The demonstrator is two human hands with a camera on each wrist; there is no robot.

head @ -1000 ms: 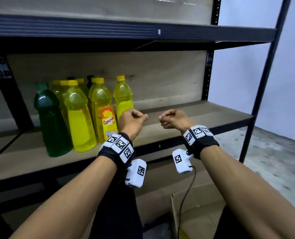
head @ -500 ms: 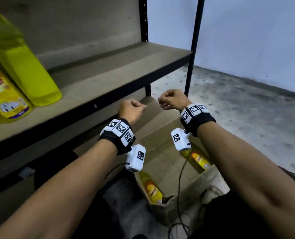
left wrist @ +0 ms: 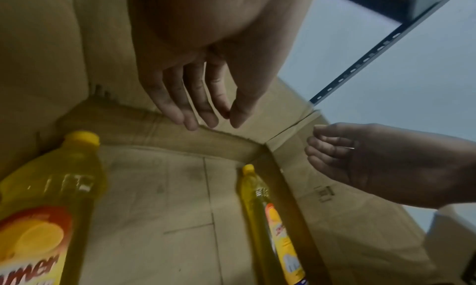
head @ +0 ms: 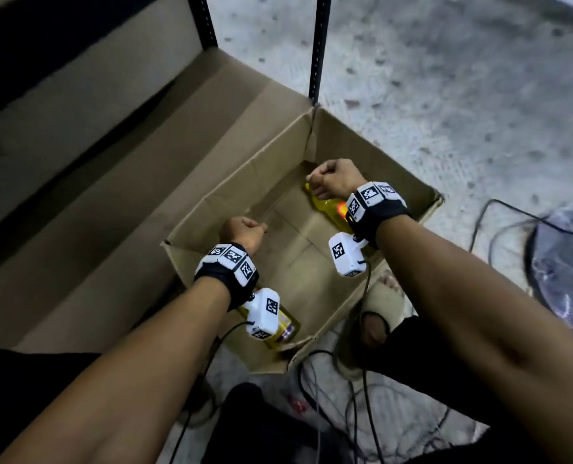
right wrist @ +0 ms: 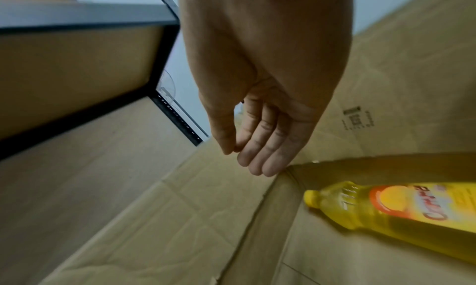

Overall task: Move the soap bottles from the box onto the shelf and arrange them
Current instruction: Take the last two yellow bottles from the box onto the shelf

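Observation:
An open cardboard box [head: 378, 155] sits on the floor with two yellow soap bottles lying flat in it. One bottle [head: 328, 209] [right wrist: 399, 208] lies along the right wall, just under my right hand [head: 328, 177] [right wrist: 247, 157]. The other bottle [head: 286, 326] [left wrist: 49, 197] lies at the near left, mostly hidden in the head view by my left wrist camera. My left hand [head: 243, 229] [left wrist: 208, 120] hovers over the box's left rim. Both hands hang with loosely bent fingers and hold nothing. The left wrist view also shows the right-hand bottle [left wrist: 268, 212].
The shelf's low board [head: 77, 128] and a black upright post [head: 318, 51] stand just behind and left of the box. Cables [head: 345, 396] trail on the concrete floor near my sandalled foot [head: 375, 316]. A dark round object [head: 563, 269] lies at the right.
My view swung from the shelf with its standing bottles down to the box on the floor. Both empty hands dropped from shelf height to just over the box.

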